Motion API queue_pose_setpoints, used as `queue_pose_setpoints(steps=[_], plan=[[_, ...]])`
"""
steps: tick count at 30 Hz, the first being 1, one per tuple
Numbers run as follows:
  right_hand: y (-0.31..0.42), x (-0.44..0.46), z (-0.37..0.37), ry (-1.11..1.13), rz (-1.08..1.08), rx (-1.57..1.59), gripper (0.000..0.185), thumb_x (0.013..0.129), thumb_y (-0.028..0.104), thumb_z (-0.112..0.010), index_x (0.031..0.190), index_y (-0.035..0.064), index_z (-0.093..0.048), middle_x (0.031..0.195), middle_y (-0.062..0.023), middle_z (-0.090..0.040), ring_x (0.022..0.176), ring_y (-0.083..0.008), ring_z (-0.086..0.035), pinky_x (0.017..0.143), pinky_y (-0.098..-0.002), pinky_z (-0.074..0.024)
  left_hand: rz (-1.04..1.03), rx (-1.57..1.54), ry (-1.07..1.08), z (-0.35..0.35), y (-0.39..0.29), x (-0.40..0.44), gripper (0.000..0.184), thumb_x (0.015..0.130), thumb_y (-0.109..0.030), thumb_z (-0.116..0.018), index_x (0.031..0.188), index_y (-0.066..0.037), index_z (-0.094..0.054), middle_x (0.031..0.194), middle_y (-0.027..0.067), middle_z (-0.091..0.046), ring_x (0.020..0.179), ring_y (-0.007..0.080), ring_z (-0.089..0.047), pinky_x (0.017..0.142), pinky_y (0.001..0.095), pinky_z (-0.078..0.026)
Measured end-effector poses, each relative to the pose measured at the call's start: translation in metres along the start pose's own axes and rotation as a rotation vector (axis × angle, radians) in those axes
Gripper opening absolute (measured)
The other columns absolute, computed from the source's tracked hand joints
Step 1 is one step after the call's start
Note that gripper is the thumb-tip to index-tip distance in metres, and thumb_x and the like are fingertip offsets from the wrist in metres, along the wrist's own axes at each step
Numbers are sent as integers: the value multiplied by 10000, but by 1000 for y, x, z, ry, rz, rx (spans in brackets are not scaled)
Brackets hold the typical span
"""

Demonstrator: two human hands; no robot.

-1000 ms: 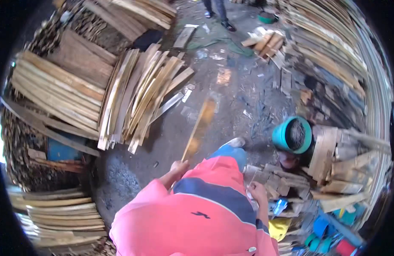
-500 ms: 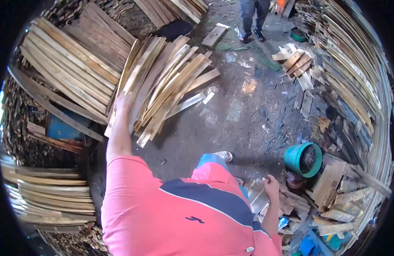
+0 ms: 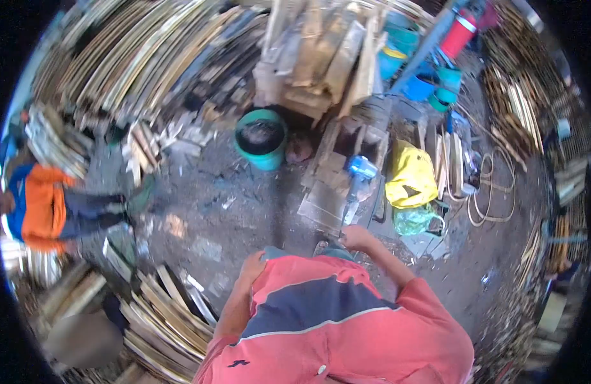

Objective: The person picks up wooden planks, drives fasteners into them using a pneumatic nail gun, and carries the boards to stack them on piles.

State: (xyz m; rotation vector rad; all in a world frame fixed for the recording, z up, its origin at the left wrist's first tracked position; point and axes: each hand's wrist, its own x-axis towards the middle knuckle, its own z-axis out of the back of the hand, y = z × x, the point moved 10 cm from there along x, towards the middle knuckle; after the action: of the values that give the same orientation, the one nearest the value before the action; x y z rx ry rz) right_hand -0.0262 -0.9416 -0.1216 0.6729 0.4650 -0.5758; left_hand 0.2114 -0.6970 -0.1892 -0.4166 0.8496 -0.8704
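My left hand hangs beside the front of my pink shirt, away from any wood; blur hides how its fingers are set. Just past the lower end of a wooden box-like bench is my right hand, its fingers curled in with nothing visible in them. A blue power tool that looks like a nail gun lies on that bench, a short way beyond my right hand. Wooden slats lie in a pile at the lower left, nearest to my left hand.
A green bucket of dark material stands ahead, beside stacked boards. Right of the bench are a yellow bag and a green plastic bag. A hose loops on the floor. A person in orange stands at left.
My view has swung right, toward the bench and bucket. My left hand has come off the slats and back to my body. My right hand is now near the bench end.
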Motion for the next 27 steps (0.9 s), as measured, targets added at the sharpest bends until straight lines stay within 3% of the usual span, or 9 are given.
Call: queue_pose_setpoints(steps=[7,11,12,18,21,23,24,25,27], plan=[[-108,-22,50,-297,-352,391,308,800,306,-615,933,28,-627,891,-196,-648,799,-323,-640,692,-400,-494,123,53,53,68,-65,96,438,830,-376,-581,1152,-79,-606,1093,170,-633,1033,312,-601,897,385,-464],[-22,46,141,-347,-78,579,328,817,318,-625,940,14,-621,877,-175,-636,784,-245,-604,716,-357,-471,135,56,107,73,-55,162,415,825,-348,-596,1125,-62,-618,1052,136,-657,980,257,-626,847,336,-475],[-7,65,178,-616,100,635,306,811,290,-588,803,-11,-531,682,-178,-512,621,-277,-508,592,-387,-418,163,1,151,71,-49,179,429,826,-363,-588,1140,-72,-613,1067,158,-646,1006,285,-615,868,356,-471],[-52,199,322,-1029,-216,1109,298,818,264,-659,896,-22,-629,734,-78,-609,684,-155,-539,658,-310,-460,228,2,453,99,5,286,444,849,-417,-523,1105,-67,-618,1101,174,-624,1022,353,-580,890,422,-447],[-118,254,341,-1001,-741,1002,445,849,335,-639,1150,22,-546,1013,-93,-603,909,-200,-570,799,-345,-462,50,57,154,202,-58,318,389,889,-357,-461,1094,-61,-609,1161,177,-586,1084,356,-535,909,432,-420],[-113,248,384,-1225,-898,293,880,739,541,-677,1314,-56,-384,1202,-259,-514,1085,-347,-503,968,-403,-380,68,-138,-16,202,7,342,390,912,-341,-430,1111,-52,-599,1172,180,-577,1115,350,-515,934,416,-403],[-180,296,350,-1142,-592,870,986,738,591,-657,1374,-63,-282,1229,-259,-494,1126,-361,-473,1005,-414,-347,123,-161,59,236,-31,335,403,916,-354,-434,1143,-62,-595,1198,189,-562,1141,346,-500,955,399,-395],[-210,309,335,-1082,-760,905,1022,730,591,-674,1365,-94,-260,1191,-225,-524,1007,-331,-550,909,-402,-440,162,-248,-32,238,-1,344,385,876,-326,-583,1112,-22,-600,1066,120,-653,985,201,-603,857,323,-454],[-180,322,331,-796,-683,1293,919,748,588,-664,1281,-98,-363,1045,-191,-592,754,-247,-604,615,-342,-512,367,-140,-46,251,19,343,397,839,-341,-599,1128,-68,-610,1063,151,-648,958,254,-620,833,354,-472]])
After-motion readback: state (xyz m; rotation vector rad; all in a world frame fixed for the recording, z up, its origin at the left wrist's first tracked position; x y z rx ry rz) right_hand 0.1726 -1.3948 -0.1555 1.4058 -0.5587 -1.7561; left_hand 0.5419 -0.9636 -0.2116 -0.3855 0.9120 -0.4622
